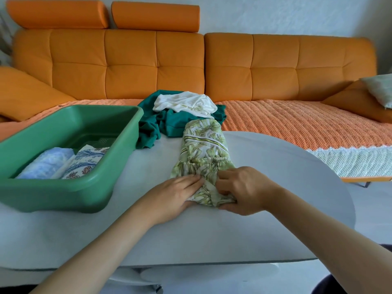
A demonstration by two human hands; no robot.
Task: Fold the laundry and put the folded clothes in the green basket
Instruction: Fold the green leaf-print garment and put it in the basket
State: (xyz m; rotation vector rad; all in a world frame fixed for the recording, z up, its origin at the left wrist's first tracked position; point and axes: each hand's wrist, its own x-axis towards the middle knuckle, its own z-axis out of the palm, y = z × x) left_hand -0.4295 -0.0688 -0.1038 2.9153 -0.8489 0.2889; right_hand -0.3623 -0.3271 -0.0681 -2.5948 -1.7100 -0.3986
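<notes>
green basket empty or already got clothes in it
Partly filled. The green basket holds two folded pieces at its near end: a light blue cloth and a blue-patterned cloth.

Room to our right; basket and laundry hem in the left and far side.
We find bare surface [297, 198] running from the right hand [244, 189] out to the rounded edge, and more near us under both forearms. On the left, the green basket [63, 196] raises its wall near the left hand [176, 196]; folded clothes [84, 164] fill its near end, the far end lies open. Ahead, the leaf-print garment [203, 149] stretches to the teal and white pile [169, 122], just beside the basket's far corner.
</notes>
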